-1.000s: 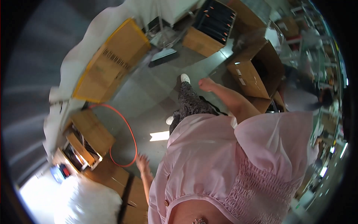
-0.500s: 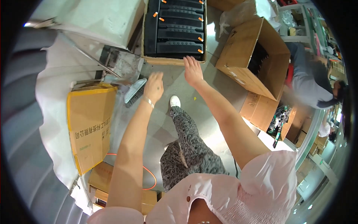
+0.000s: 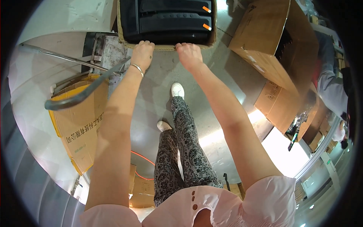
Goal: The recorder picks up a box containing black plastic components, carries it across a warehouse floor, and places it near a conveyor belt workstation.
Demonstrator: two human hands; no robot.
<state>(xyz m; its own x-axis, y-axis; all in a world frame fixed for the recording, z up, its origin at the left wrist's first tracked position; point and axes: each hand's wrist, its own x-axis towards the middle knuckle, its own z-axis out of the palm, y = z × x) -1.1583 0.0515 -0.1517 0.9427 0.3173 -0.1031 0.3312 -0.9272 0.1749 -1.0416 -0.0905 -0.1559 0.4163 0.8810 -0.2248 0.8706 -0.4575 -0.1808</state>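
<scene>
Your fingers (image 3: 145, 44) are hooked over the near rim of the open brown cardboard box (image 3: 166, 47), both sets curled down onto that edge, knuckles up. Left hand (image 3: 142, 55) grips toward the left end of the rim, right hand (image 3: 190, 56) just beside it toward the middle, both clamped on the cardboard. The box sits on the grey concrete floor (image 3: 211, 87) straight ahead of your feet, packed with black moulded plastic parts with small orange tabs (image 3: 170, 22).

That load looks heavy for a thin cardboard lip, so you do well to keep both grips low on the rim and even, or it may tear. Your hands sit close together; spread wider, they would keep the box from swinging.

Now the room. On your left, a curved grey metal bar (image 3: 81, 94) reaches in close to your left forearm, with a flattened yellow-brown cardboard sheet (image 3: 79, 125) under it. On your right, a large closed brown cardboard carton (image 3: 276, 41) stands near the box's corner. The open lane is the bare floor between, running back past your white shoes (image 3: 177, 90).
</scene>
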